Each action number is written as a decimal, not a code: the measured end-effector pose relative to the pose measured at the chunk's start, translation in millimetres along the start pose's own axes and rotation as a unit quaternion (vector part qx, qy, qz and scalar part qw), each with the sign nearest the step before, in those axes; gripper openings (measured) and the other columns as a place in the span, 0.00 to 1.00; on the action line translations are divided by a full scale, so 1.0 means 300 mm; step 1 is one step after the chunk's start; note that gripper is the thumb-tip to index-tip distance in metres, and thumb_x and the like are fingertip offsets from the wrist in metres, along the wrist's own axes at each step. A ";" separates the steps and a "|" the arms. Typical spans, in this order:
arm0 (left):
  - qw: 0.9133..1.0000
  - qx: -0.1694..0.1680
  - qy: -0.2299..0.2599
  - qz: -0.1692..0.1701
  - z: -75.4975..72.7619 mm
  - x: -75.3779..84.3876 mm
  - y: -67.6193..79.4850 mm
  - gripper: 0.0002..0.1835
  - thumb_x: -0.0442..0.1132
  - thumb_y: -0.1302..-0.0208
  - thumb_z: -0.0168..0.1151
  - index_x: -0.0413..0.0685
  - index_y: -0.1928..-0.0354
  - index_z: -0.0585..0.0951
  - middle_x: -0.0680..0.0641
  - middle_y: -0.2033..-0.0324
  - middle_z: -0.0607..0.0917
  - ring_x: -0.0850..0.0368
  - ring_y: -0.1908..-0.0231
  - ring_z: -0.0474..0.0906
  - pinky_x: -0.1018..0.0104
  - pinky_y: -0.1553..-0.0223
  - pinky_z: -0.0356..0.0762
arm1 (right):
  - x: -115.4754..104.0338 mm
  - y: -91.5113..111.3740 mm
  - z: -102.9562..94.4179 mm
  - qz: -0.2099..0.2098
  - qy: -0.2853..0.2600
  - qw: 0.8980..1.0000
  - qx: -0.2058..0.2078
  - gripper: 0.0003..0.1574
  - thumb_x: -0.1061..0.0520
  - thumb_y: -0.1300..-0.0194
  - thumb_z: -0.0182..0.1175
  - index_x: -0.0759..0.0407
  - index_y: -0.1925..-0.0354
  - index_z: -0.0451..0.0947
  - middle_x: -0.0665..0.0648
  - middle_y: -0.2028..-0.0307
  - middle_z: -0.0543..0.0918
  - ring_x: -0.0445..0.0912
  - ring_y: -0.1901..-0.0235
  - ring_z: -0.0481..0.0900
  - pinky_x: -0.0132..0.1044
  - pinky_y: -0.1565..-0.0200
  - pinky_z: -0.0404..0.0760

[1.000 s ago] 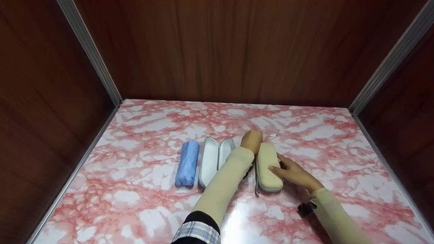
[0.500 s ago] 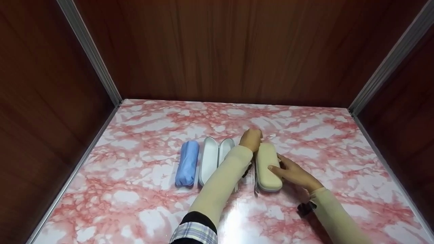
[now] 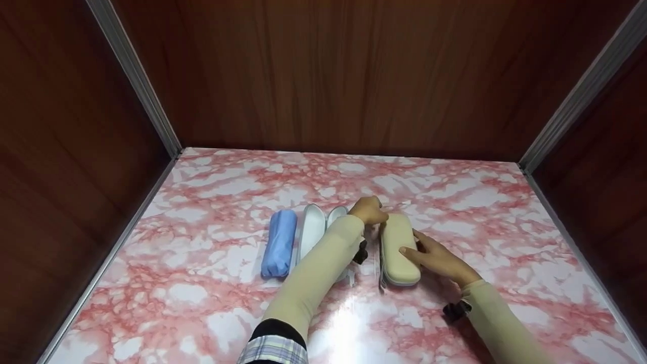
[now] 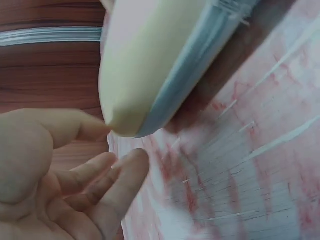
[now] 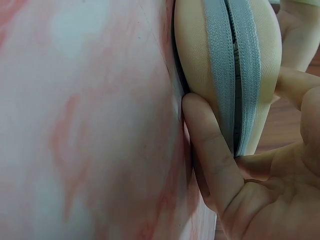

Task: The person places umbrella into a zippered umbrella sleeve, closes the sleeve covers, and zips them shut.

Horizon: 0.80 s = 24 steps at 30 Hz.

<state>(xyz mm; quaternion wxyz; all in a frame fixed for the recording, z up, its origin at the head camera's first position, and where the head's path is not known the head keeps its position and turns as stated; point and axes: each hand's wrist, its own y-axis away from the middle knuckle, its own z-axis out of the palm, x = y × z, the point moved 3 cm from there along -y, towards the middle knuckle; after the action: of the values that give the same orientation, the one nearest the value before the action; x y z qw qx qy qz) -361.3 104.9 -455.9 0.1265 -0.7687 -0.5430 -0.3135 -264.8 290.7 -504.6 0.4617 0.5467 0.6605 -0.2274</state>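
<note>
A beige zippered hard case [image 3: 400, 247] lies lengthwise on the table. My right hand [image 3: 441, 260] holds it from the right side, thumb over the top and fingers along the lower side. In the right wrist view the grey zipper [image 5: 235, 75] shows a narrow parted gap on that side. My left hand [image 3: 369, 210] is at the far left end of the case. In the left wrist view its thumb tip is right at the end of the case, and the other fingers are loosely bent with nothing between them.
Left of the beige case lies an unfolded case with a white interior [image 3: 313, 225], partly hidden by my left forearm. A folded blue umbrella-like bundle [image 3: 279, 243] lies beside it. Dark wood panels [image 3: 323, 76] enclose the marbled table [image 3: 202, 303] at the back and sides.
My left hand has drawn back slightly to the left from the far end of the beige case, and its forearm covers more of the white-lined case. The right hand keeps its hold.
</note>
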 end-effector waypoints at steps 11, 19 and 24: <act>0.993 -0.083 0.075 -0.037 0.036 -0.021 0.050 0.18 0.46 0.43 0.66 0.53 0.83 0.69 0.47 0.78 0.81 0.55 0.76 0.75 0.65 0.72 0.74 | 0.013 -0.007 0.001 -0.005 -0.013 1.000 0.000 0.57 0.38 0.29 0.59 0.63 0.21 0.41 0.71 0.31 0.66 0.58 0.34 0.68 0.55 0.33 0.62; 0.971 -0.110 0.204 -0.051 0.079 -0.029 0.099 0.13 0.44 0.40 0.66 0.46 0.70 0.73 0.48 0.69 0.78 0.51 0.66 0.79 0.57 0.56 0.81 | 0.016 -0.007 0.000 -0.004 -0.006 1.000 0.000 0.58 0.37 0.29 0.59 0.64 0.21 0.41 0.72 0.31 0.65 0.59 0.33 0.66 0.56 0.32 0.61; 0.926 -0.151 0.337 -0.084 0.122 -0.037 0.120 0.16 0.38 0.41 0.67 0.42 0.55 0.73 0.47 0.65 0.77 0.50 0.65 0.78 0.53 0.54 0.80 | 0.018 -0.007 0.000 -0.004 0.000 1.000 -0.004 0.58 0.37 0.29 0.58 0.64 0.21 0.40 0.73 0.31 0.65 0.60 0.34 0.67 0.56 0.33 0.63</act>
<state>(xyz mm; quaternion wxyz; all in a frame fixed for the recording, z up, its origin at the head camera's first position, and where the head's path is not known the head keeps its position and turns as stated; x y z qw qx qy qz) -318.2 102.3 -485.7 0.1580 -0.5795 -0.4771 -0.6416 -266.5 292.9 -509.6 0.4630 0.5425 0.6632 -0.2268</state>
